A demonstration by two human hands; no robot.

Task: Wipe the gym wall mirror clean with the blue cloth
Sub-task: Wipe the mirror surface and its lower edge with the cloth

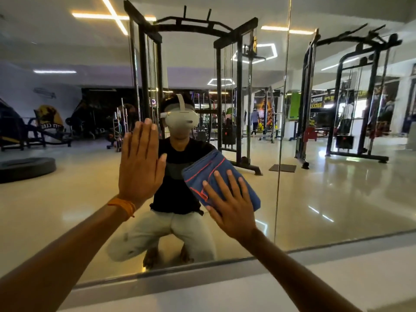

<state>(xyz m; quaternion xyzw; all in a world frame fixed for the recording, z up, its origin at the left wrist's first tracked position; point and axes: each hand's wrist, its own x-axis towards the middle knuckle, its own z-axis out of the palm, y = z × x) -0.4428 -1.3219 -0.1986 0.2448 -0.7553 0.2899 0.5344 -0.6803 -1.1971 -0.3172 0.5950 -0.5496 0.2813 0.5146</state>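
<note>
The right hand (229, 203) is lying flat, fingers straight and spread, pressing the folded blue cloth with red stitching (209, 170) against the large glass wall mirror (337, 188). The cloth is sitting at about four o'clock from the left hand (140, 163), which is resting open-palmed on the glass, fingers straight and together, holding nothing. That bare palm is likely smearing the surface being cleaned. Held only by flat pressure, the cloth could slip or unfold, especially crossing the vertical panel seam (281, 154) at three o'clock.
</note>
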